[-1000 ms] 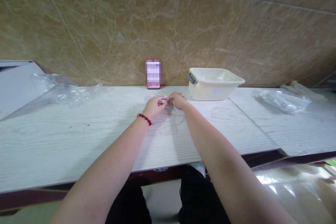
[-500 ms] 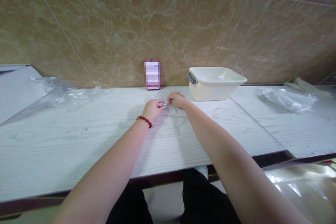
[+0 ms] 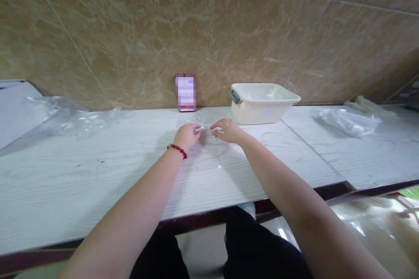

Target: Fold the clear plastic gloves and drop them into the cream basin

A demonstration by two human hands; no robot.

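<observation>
My left hand, with a red bead bracelet at the wrist, pinches a piece of clear plastic above the white wood-grain table. Just to its right, my right hand has thumb and forefinger apart at the plastic's other side, with nothing seen between them. Thin clear film lies around and below both hands; its outline is hard to make out.
A phone leans on the marble wall behind my hands. To the right stands a cream bin with a grey handle. Crumpled clear plastic lies at the left and at the far right.
My right hand has moved a little right, away from my left hand, and its fingers have opened. The view has shifted slightly to the right.
</observation>
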